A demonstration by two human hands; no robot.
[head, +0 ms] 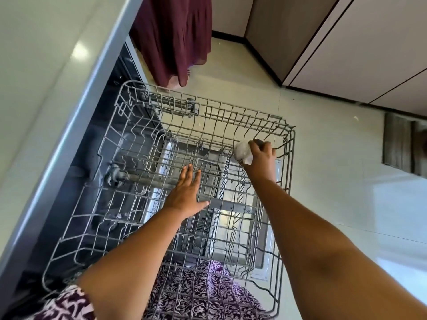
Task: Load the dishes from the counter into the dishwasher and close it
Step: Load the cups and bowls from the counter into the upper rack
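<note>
Our right hand (pixel 262 155) gripped a small whitish vessel (pixel 241 151), fingers curled over its top. Blur kept us from telling whether it was a cup or a glass. The hand held it just inside the far right corner of the pulled-out upper rack (pixel 242 116), about level with the tines. We could not tell whether it touched the wire. Our left hand (pixel 187 195) was wide, fingers straight and spread, and held nothing. It lay over the middle of the same rack; we could not tell whether it pressed on the wire or hovered above it.

We judged the step in hand to be seating the first item, since no other dish showed in the rack. To do it well, we advised the following:

- Turn the vessel mouth down, so that water drains.
- Lower it between two rows of tines, not onto a tine tip.
- Let go only when it stands without rocking.
- Use the left hand to steady the rack against rolling on its rails.
- Keep the placement tight in the corner, leaving the middle for later items.

Beneath the rack, the opened dishwasher door (pixel 231 218) showed through the wire. The table (pixel 46 65) ran along the left, its top only partly in view. Another person's maroon skirt (pixel 175 38) hung beyond the rack, above the pale floor (pixel 323 146).
</note>
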